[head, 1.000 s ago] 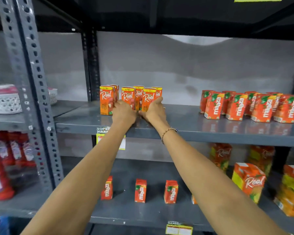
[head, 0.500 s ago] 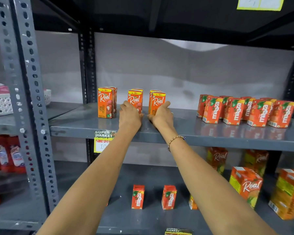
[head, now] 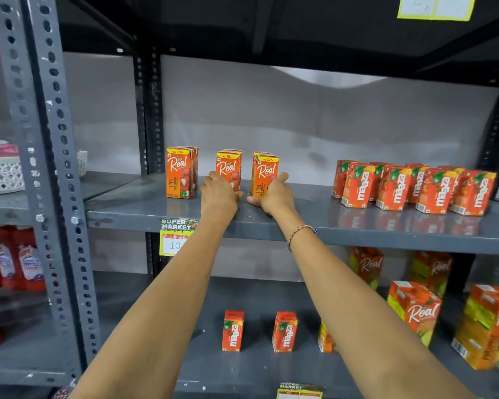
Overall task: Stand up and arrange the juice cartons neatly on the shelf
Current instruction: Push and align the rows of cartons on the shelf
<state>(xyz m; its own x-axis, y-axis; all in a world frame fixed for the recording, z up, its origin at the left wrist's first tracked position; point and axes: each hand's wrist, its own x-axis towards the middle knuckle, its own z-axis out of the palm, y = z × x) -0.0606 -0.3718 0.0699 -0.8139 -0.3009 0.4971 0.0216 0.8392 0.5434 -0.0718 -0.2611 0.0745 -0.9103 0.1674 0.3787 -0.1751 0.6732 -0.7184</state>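
Small orange Real litchi cartons stand upright in three short rows on the grey middle shelf (head: 300, 214). The left row (head: 178, 177) stands alone. My left hand (head: 218, 194) wraps the base of the middle row's front carton (head: 227, 165). My right hand (head: 275, 194) holds the base of the right row's front carton (head: 267, 171), thumb low on its left side. A second carton stands behind each front one. Red Maaza cartons (head: 412, 188) stand grouped at the shelf's right.
The lower shelf holds two small Maaza cartons (head: 232, 331), (head: 284, 331) and large Real cartons (head: 415, 309) at right. A slotted grey upright (head: 49, 168) stands left, with a white basket (head: 0, 174) and red bottles (head: 12, 260) beyond. A price tag (head: 175, 236) hangs on the shelf edge.
The bunched Real cartons have been spread into three spaced rows. Both hands have slid right with the middle and right rows. My view has shifted slightly downward.
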